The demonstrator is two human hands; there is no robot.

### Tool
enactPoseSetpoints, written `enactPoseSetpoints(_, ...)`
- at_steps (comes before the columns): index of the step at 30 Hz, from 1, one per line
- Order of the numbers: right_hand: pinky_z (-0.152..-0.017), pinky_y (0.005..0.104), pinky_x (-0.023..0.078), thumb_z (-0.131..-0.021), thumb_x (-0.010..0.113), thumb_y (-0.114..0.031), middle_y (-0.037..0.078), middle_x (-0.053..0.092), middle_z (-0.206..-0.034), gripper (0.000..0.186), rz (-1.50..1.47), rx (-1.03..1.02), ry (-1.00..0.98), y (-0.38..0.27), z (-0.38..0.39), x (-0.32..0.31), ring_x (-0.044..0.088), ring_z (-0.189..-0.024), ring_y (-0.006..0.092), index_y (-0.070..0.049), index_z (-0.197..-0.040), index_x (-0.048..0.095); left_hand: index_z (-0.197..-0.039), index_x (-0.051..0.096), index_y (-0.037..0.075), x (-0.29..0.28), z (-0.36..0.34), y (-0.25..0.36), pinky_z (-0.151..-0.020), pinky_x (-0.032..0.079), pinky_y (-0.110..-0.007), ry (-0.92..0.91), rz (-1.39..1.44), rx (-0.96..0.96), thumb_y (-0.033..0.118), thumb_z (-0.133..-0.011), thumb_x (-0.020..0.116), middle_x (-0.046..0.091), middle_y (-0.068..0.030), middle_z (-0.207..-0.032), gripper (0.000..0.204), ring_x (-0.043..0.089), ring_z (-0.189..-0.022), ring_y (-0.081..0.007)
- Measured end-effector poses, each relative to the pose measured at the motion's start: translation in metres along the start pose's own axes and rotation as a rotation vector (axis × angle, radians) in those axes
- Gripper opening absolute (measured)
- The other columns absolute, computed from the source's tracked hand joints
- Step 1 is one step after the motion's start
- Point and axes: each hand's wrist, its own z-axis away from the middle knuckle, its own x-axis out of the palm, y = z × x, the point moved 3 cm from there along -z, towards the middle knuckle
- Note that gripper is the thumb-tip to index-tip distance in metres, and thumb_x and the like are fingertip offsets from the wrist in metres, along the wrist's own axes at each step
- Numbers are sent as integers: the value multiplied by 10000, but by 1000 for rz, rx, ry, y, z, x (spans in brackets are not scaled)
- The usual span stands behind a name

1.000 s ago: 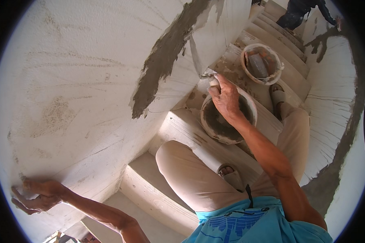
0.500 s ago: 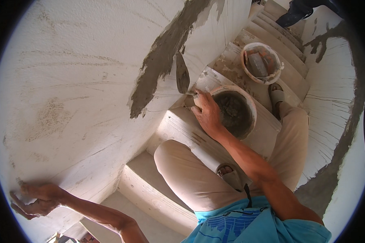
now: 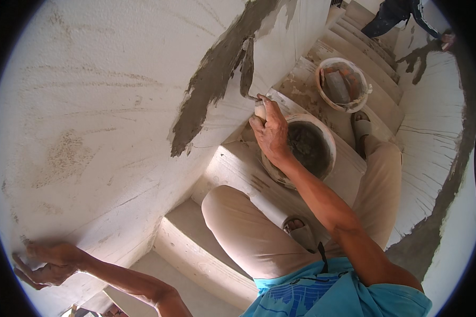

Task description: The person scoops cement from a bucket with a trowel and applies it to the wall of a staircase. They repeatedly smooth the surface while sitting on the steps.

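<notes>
My right hand (image 3: 269, 129) is closed round the pale handle of a trowel (image 3: 247, 71). Its blade, coated with grey mortar, is raised at the wall, at the edge of a long patch of wet grey mortar (image 3: 201, 116). Just behind and below that hand stands a bucket of grey mortar (image 3: 314, 150), partly hidden by my arm. At the far lower left my left hand (image 3: 47, 264) rests against the white wall (image 3: 90, 158) with its fingers apart and nothing visible in them.
My feet straddle concrete steps (image 3: 206, 243), which climb to the upper right. A second bucket (image 3: 341, 84) holding a grey block sits higher up. A co-worker in dark clothes (image 3: 386, 18) is at the top right, a hand on the right wall (image 3: 428, 121), which has grey mortar patches.
My right hand dropped leftward, then rose slightly, and the trowel blade has moved up onto the mortar patch. My left hand has barely moved. The co-worker's arm has shifted.
</notes>
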Motion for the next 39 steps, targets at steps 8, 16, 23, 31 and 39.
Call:
enactPoseSetpoints(8, -749, 428, 527, -753, 650, 39, 187, 599, -1025, 550, 44, 51, -95, 2, 36, 18, 634, -856, 363, -10, -1295, 566, -1143, 721, 163, 0, -1, 9, -1005, 494, -449, -4, 9, 13, 559, -893, 654, 534, -141, -1289, 473, 473, -1301, -266)
enactPoseSetpoints(16, -756, 424, 527, -759, 678, 6, 188, 582, -1013, 570, -52, -19, -47, 8, 41, 1, 630, -875, 373, -32, -1312, 545, -1120, 719, 124, -1, 0, 10, -1010, 465, -495, 20, 16, 31, 579, -906, 638, 576, -108, -1212, 509, 479, -1263, -280)
enactPoseSetpoints(23, -764, 390, 516, -794, 665, 2, 163, 583, -1008, 527, -28, 53, -48, 9, 13, 18, 616, -847, 319, -22, -1310, 559, -1120, 718, 123, 0, 1, 5, -1005, 445, -496, 12, 9, 14, 598, -881, 649, 574, -99, -1207, 535, 487, -1247, -272)
enactPoseSetpoints(31, -750, 435, 524, -755, 686, -8, 162, 590, -995, 559, -89, -20, -155, 11, 50, 12, 630, -846, 361, -58, -1300, 570, -1126, 712, 120, 3, 2, -5, -995, 449, -472, 32, 6, 29, 556, -871, 683, 569, -115, -1175, 506, 506, -1198, -274)
enactPoseSetpoints(39, -791, 358, 514, -774, 646, 39, 163, 604, -1004, 484, -46, 29, 6, 27, 13, 2, 611, -855, 289, 15, -1255, 598, -1122, 713, 117, 3, 2, -4, -976, 466, -452, 26, -5, 32, 552, -868, 693, 564, -122, -1158, 504, 510, -1175, -272)
